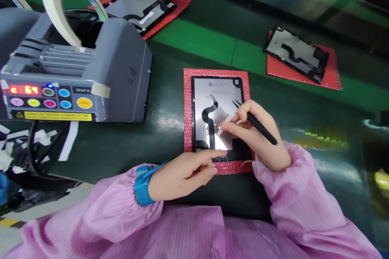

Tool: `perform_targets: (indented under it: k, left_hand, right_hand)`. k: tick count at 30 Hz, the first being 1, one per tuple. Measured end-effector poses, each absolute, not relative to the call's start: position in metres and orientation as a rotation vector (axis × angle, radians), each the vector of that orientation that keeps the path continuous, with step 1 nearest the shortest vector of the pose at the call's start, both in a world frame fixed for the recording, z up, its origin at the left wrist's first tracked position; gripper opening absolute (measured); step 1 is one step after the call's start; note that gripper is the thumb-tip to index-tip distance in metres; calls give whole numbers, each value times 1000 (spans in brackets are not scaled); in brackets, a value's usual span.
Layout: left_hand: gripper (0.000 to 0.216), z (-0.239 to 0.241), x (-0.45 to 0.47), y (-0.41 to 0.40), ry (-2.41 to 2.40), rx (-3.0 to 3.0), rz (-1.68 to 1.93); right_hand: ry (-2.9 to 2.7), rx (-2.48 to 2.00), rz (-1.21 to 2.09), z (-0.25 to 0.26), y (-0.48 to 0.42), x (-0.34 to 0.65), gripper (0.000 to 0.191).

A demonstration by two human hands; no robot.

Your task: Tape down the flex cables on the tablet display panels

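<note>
A tablet screen panel (199, 93) with a silvery back and black frame lies on a red bubble-wrap pouch (187, 109) in front of me. A black curved flex cable (207, 116) runs down its back. My right hand (258, 127) is over the panel's right side, closed on black tweezers (261, 128), whose tips point up and left. By its thumb and index finger is a small whitish strip (229, 118); whether they pinch it I cannot tell. With its index finger stretched out, my left hand (185, 174) touches the panel's lower edge, holding nothing visible.
A grey tape dispenser (121, 68) with a tape roll (50, 4) stands at left, a white tape strip (69, 141) hanging below it. White scraps (9, 149) and black cables (32, 149) lie nearby. Two more panels, the left (121, 6) and right (299, 54), rest on red pouches behind.
</note>
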State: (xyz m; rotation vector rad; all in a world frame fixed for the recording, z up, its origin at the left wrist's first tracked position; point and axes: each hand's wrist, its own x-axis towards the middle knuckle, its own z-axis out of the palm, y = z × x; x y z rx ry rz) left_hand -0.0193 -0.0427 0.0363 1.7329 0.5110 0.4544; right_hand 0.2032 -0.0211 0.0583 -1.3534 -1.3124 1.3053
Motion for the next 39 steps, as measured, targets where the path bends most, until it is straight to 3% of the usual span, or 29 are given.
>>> perform_targets:
  k: [7, 23, 31, 35, 39]
  left_hand:
    - [36, 26, -18, -40, 926, 2841, 390]
    - [21, 9, -16, -39, 1071, 2805, 663]
    - [29, -5, -21, -36, 967, 2750, 614]
    - [33, -1, -31, -26, 851, 2819, 565]
    - [65, 7, -39, -18, 566, 2857, 370]
  right_hand:
    - [-1595, -1332, 1325, 30, 7, 196, 45]
    - [-1721, -1412, 1051, 19, 16, 187, 41]
    - [-1593, -1626, 664, 17, 39, 174, 46]
    - [-1549, -1636, 569, 19, 74, 191, 35]
    - [-1614, -1676, 332, 26, 103, 260, 23]
